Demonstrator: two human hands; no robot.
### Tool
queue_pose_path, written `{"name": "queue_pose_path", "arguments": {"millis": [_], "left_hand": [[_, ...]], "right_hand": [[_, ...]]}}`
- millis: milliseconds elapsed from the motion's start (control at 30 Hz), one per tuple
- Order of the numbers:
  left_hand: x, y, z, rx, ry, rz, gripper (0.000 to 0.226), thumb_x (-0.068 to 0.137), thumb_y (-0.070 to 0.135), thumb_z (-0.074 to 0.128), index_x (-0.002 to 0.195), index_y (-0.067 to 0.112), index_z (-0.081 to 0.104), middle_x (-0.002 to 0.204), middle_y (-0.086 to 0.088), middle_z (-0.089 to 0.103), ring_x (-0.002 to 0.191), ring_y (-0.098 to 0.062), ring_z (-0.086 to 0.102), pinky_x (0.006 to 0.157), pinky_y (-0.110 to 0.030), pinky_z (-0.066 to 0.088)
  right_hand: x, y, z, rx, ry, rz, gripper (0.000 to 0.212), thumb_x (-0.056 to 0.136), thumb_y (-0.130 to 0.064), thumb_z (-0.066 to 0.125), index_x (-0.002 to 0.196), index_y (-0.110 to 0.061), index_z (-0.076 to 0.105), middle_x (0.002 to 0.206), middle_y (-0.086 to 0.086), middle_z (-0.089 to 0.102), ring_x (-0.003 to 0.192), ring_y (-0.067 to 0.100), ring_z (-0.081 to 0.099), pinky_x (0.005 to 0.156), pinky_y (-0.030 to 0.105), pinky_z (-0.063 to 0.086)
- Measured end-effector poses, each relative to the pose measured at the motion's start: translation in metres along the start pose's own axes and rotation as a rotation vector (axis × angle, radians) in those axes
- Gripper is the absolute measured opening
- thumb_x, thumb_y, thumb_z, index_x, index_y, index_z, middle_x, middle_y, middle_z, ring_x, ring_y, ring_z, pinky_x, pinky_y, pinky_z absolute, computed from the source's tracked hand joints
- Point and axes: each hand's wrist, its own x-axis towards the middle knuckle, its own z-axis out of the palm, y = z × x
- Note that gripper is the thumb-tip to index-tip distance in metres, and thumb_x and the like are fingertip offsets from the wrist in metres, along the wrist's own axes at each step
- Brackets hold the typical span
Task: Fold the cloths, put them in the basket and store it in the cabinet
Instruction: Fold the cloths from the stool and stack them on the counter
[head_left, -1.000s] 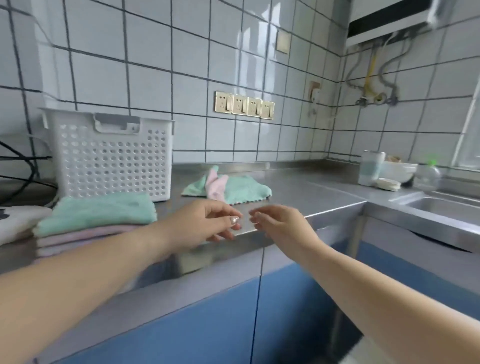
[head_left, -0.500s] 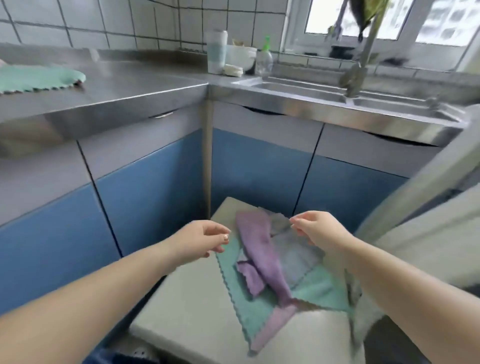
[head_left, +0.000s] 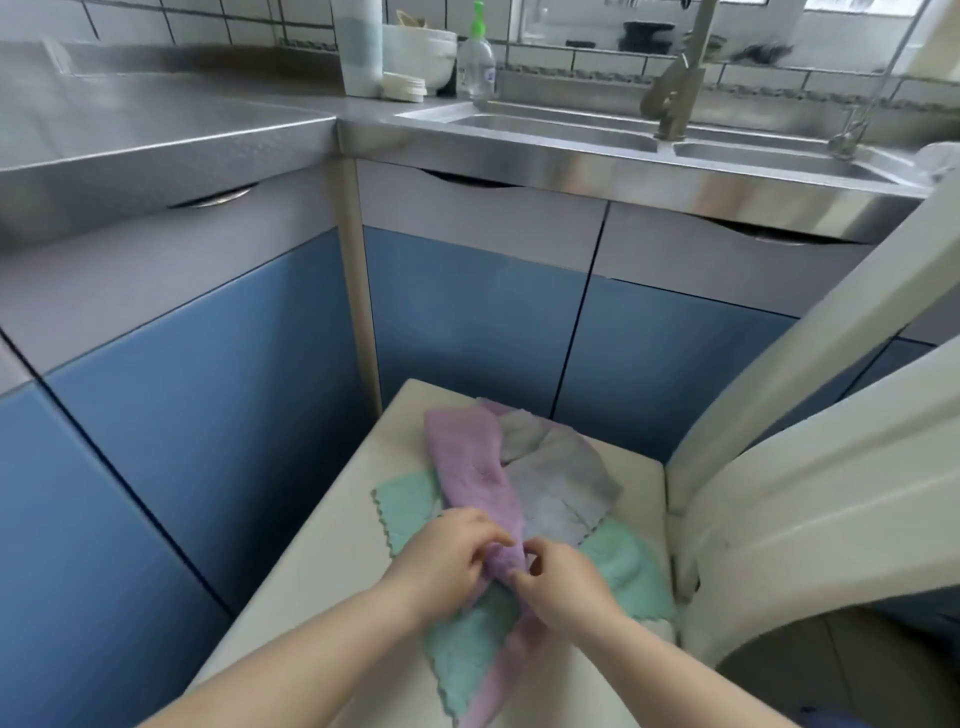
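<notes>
A loose pile of cloths lies on a cream chair seat (head_left: 332, 566) in front of the blue cabinets. On top runs a long purple cloth (head_left: 470, 467), over a grey cloth (head_left: 558, 470) and a mint green cloth (head_left: 460, 657). My left hand (head_left: 441, 564) and my right hand (head_left: 563, 584) meet at the middle of the purple cloth, and both pinch it. The basket is out of view.
Blue cabinet doors (head_left: 467, 332) stand shut under the steel counter (head_left: 171, 130). A steel sink (head_left: 566, 130) with a tap (head_left: 675, 88) sits behind, with a cup (head_left: 358, 47), a bowl and a soap bottle (head_left: 475, 57). The chair's cream backrest (head_left: 810, 499) rises at right.
My view swung from the counter with the basket down to the chair. Both hands dropped onto the pile and closed on the purple cloth.
</notes>
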Motion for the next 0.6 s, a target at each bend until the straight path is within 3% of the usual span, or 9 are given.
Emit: {"name": "queue_pose_path", "arguments": {"millis": [100, 200, 333, 433, 500, 600], "left_hand": [[0.019, 0.006, 0.009, 0.135, -0.022, 0.102, 0.04, 0.087, 0.039, 0.039, 0.117, 0.027, 0.063, 0.119, 0.007, 0.059, 0.111, -0.018, 0.052, 0.092, -0.033, 0.043], [0.037, 0.008, 0.006, 0.224, -0.128, 0.103, 0.048, 0.086, 0.03, 0.052, 0.134, 0.025, 0.049, 0.137, 0.005, 0.049, 0.126, -0.016, 0.044, 0.103, -0.031, 0.034], [0.058, -0.006, -0.003, 0.388, -0.224, 0.147, 0.051, 0.092, 0.022, 0.051, 0.141, 0.029, 0.041, 0.149, 0.006, 0.036, 0.133, -0.018, 0.037, 0.106, -0.033, 0.033], [0.064, -0.016, -0.009, 0.6, -0.33, 0.145, 0.045, 0.087, 0.023, 0.055, 0.131, 0.026, 0.046, 0.136, -0.003, 0.042, 0.111, -0.029, 0.053, 0.085, -0.042, 0.047], [0.066, -0.015, -0.011, 0.725, -0.339, 0.127, 0.033, 0.085, 0.02, 0.054, 0.118, 0.019, 0.051, 0.118, -0.008, 0.045, 0.094, -0.032, 0.057, 0.066, -0.04, 0.043], [0.066, -0.013, -0.016, 0.84, -0.259, 0.212, 0.02, 0.083, 0.018, 0.052, 0.102, 0.014, 0.058, 0.106, -0.01, 0.05, 0.094, -0.033, 0.053, 0.065, -0.039, 0.034]], "right_hand": [[0.002, 0.01, 0.009, -0.023, 0.089, -0.112, 0.02, 0.086, -0.038, 0.054, 0.096, -0.022, 0.06, 0.087, -0.001, 0.061, 0.089, 0.021, 0.059, 0.066, 0.03, 0.033], [0.0, 0.012, 0.009, 0.024, 0.069, -0.225, 0.005, 0.078, -0.025, 0.057, 0.08, -0.025, 0.052, 0.082, -0.008, 0.047, 0.081, 0.009, 0.047, 0.067, 0.02, 0.032], [-0.002, 0.001, 0.007, 0.316, 0.072, -0.101, 0.025, 0.077, -0.024, 0.062, 0.064, -0.026, 0.041, 0.061, -0.01, 0.047, 0.055, 0.0, 0.041, 0.056, 0.017, 0.034], [0.003, -0.005, 0.009, 0.5, 0.083, 0.005, 0.019, 0.082, -0.035, 0.064, 0.078, -0.024, 0.049, 0.071, -0.014, 0.059, 0.064, -0.009, 0.051, 0.061, 0.011, 0.041], [0.008, -0.007, 0.013, 0.569, 0.056, 0.072, 0.017, 0.083, -0.029, 0.063, 0.091, -0.023, 0.049, 0.078, -0.014, 0.062, 0.072, -0.006, 0.057, 0.066, 0.013, 0.045], [0.011, -0.01, 0.015, 0.443, 0.011, 0.107, 0.022, 0.076, -0.019, 0.057, 0.097, -0.023, 0.05, 0.08, -0.012, 0.06, 0.079, 0.012, 0.057, 0.069, 0.024, 0.045]]}}
